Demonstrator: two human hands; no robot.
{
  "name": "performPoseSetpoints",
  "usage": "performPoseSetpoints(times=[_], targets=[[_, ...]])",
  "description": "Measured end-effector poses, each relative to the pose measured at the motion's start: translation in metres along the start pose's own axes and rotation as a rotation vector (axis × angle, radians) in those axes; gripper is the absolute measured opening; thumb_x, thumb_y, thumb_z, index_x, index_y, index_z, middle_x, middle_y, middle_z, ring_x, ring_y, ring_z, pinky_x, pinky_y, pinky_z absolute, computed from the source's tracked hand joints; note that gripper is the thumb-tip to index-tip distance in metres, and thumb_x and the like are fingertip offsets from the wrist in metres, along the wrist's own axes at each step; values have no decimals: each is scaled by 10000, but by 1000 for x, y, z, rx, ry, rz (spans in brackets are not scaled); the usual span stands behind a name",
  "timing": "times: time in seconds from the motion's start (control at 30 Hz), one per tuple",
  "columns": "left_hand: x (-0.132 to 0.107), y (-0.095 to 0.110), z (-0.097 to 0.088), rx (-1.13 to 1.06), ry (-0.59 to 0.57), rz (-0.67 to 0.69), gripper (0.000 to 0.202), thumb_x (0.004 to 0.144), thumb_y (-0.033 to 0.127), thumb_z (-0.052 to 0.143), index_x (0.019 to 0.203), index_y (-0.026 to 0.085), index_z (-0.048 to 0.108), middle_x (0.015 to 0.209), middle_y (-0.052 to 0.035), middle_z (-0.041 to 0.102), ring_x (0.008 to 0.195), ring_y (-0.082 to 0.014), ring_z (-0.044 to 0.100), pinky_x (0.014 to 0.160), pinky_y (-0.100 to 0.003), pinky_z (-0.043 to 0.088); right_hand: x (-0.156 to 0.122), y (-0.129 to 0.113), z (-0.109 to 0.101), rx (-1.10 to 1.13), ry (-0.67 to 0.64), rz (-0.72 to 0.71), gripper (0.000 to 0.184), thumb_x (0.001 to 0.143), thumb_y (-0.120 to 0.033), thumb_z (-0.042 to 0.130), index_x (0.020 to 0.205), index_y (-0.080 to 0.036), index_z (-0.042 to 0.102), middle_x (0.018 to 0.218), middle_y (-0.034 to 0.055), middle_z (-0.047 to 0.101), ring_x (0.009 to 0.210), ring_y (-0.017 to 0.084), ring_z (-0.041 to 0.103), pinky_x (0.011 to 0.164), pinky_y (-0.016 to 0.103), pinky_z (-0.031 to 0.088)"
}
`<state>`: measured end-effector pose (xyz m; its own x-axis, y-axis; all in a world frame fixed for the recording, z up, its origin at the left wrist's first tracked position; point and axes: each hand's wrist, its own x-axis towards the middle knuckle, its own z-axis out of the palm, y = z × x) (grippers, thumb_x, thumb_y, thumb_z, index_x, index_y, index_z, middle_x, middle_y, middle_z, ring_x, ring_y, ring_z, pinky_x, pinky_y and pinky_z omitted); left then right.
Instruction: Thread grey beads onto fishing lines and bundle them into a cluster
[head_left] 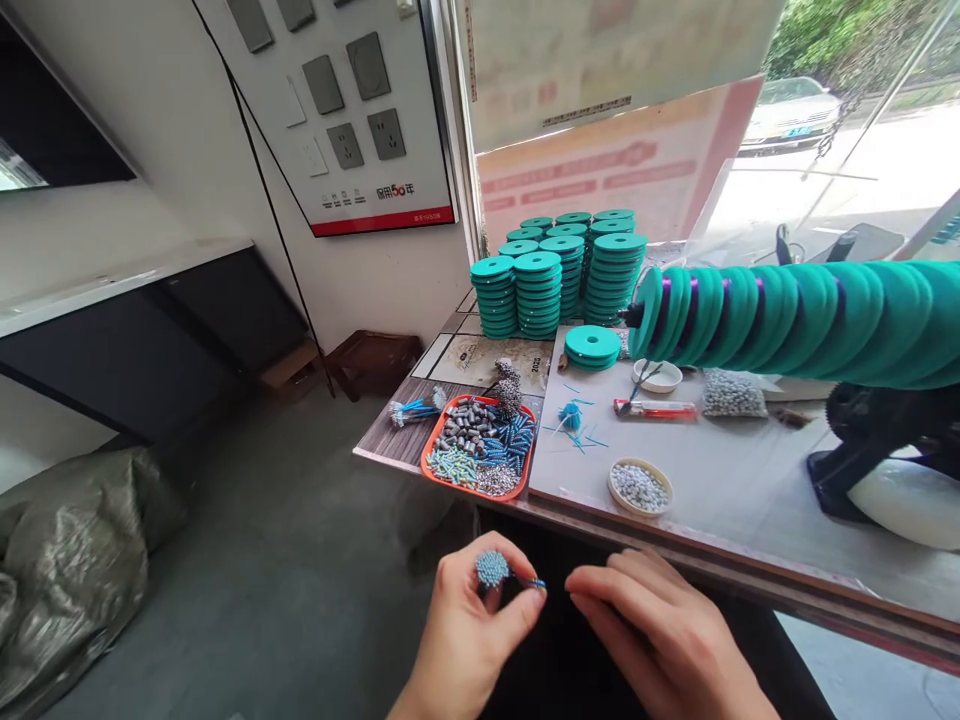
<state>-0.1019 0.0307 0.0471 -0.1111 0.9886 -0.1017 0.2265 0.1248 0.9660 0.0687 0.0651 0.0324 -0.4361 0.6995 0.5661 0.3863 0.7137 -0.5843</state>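
My left hand (469, 630) is closed round a small bundle of blue-tipped pins (493, 568), with one thin blue piece sticking out to the right at my thumb. My right hand (660, 630) sits close beside it, fingers curled and pinched toward that blue piece; whether it grips anything is hidden. Both hands hover below the table's front edge (675, 545). On the table ahead, an orange tray (480, 445) holds several grey, blue and pale small parts.
Stacks of teal discs (559, 275) stand at the table's back. A long row of teal discs on a spindle (795, 320) reaches in from the right over a black stand (870, 440). Two small bowls of grey beads (640, 487), a bead bag (733, 393) and loose blue pins (571, 415) lie on the white mat.
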Motion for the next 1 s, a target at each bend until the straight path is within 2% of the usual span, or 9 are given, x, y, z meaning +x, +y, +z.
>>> performPoseSetpoints(times=[0.07, 0.2, 0.4, 0.6, 0.7, 0.8, 1.0], targets=[[-3, -5, 3, 7, 20, 3, 74, 717, 217, 644, 689, 178, 588, 653, -1, 549, 648, -146, 499, 606, -235, 399, 2, -2, 1, -120, 16, -66, 264, 936, -201, 390, 765, -193, 591, 562, -10, 524, 493, 117, 484, 491, 233, 360], [-4, -6, 1, 83, 41, 33, 48, 718, 191, 633, 688, 181, 597, 667, -8, 577, 650, -153, 530, 589, -232, 409, 5, -5, 3, -257, -21, -105, 360, 964, -207, 323, 699, -199, 566, 542, -13, 510, 484, 121, 473, 501, 247, 323], [-3, -3, 3, 207, 40, 76, 46, 709, 160, 620, 680, 186, 597, 659, -3, 598, 626, -149, 548, 566, -226, 413, 6, -5, 4, -266, -30, -110, 391, 974, -224, 309, 664, -199, 545, 538, -15, 505, 491, 125, 452, 518, 258, 279], [-4, -2, 4, 241, 32, 90, 57, 706, 150, 615, 673, 186, 588, 649, -3, 590, 618, -152, 546, 565, -237, 406, 2, -4, 6, -256, -36, -105, 378, 970, -214, 320, 664, -195, 541, 547, -14, 502, 505, 129, 439, 534, 261, 261], [-3, -3, 5, 178, 26, 67, 60, 703, 153, 630, 671, 187, 591, 657, -6, 587, 631, -155, 539, 577, -241, 401, 2, -4, 6, -251, -38, -111, 367, 964, -196, 327, 661, -195, 534, 545, -15, 499, 502, 126, 436, 530, 261, 257], [-1, -8, 6, 7, 6, 42, 69, 683, 156, 663, 677, 185, 601, 697, -12, 588, 685, -162, 536, 619, -244, 399, 3, -5, 6, -250, -40, -113, 360, 958, -185, 333, 656, -195, 530, 544, -16, 495, 501, 125, 432, 528, 259, 258], [2, -16, 8, -206, -18, -49, 103, 628, 154, 724, 644, 177, 625, 658, 6, 562, 632, -130, 467, 570, -230, 339, 4, -6, 6, -222, -39, -108, 329, 945, -166, 354, 678, -191, 545, 555, -13, 504, 511, 127, 429, 535, 261, 265]])
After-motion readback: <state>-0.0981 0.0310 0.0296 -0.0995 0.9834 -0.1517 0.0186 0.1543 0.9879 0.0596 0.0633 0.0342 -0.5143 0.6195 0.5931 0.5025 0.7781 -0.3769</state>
